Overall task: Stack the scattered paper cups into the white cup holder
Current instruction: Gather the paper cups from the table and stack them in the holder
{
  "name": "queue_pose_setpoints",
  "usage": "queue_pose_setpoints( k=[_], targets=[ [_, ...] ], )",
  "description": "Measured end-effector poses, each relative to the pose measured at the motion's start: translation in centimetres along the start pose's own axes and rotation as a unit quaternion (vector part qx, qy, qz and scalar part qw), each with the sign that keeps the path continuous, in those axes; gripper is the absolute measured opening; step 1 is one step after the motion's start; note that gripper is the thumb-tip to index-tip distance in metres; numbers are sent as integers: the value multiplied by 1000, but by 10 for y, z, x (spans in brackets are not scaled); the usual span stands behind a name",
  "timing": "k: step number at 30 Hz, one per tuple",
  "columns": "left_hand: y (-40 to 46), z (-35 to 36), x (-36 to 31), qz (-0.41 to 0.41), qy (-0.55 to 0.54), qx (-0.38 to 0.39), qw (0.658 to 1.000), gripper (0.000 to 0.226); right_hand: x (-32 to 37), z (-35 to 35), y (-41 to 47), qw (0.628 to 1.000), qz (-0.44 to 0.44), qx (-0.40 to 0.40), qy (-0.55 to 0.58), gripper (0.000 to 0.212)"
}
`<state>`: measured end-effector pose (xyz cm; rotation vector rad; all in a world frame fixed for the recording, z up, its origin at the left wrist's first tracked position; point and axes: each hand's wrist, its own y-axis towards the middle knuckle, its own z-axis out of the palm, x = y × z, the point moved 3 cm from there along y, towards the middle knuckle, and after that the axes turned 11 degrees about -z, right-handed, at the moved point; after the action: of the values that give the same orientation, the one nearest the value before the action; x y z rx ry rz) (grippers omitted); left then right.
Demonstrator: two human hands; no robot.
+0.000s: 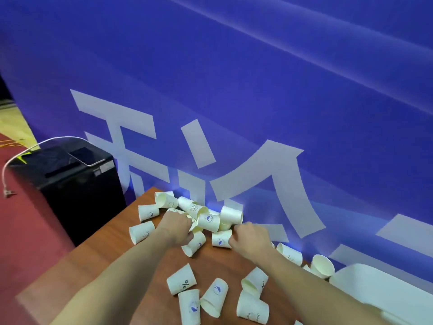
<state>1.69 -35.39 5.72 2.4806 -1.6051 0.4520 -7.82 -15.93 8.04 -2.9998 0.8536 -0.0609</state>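
Two hands are in the far pile of paper cups (pixel 208 221) on the brown counter (pixel 98 261). Left hand (pixel 175 227) has fingers curled into the heap, gripping a cup at the pile's middle; which one exactly I can't tell, fingers are buried. Right hand (pixel 248 238) has its fingers curled round the side of a lying cup (pixel 221 239) just right of the left hand. Cups mostly lie on their sides, heaped against the blue banner (pixel 234 90) at the counter's back edge; a second loose group (pixel 210 296) sits nearer, between the forearms, and a few more (pixel 322 266) lie by the banner on the right. White cup holder (pixel 375 282) is at the counter's right end, partly cut off by the frame, just beside those right-side cups. Black box (pixel 77 184) stands on the red floor (pixel 28 231) left of the counter, phone (pixel 85 156) on top.
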Motion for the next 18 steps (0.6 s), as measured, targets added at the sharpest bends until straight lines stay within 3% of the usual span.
queue_pose_setpoints(
  k=[12,18],
  targets=[
    [82,89,56,14,-40,71,997,30,33,59,134,998,-4,55,17,29],
    [129,134,62,21,-42,97,994,22,20,99,195,990,73,74,91,30]
  ],
)
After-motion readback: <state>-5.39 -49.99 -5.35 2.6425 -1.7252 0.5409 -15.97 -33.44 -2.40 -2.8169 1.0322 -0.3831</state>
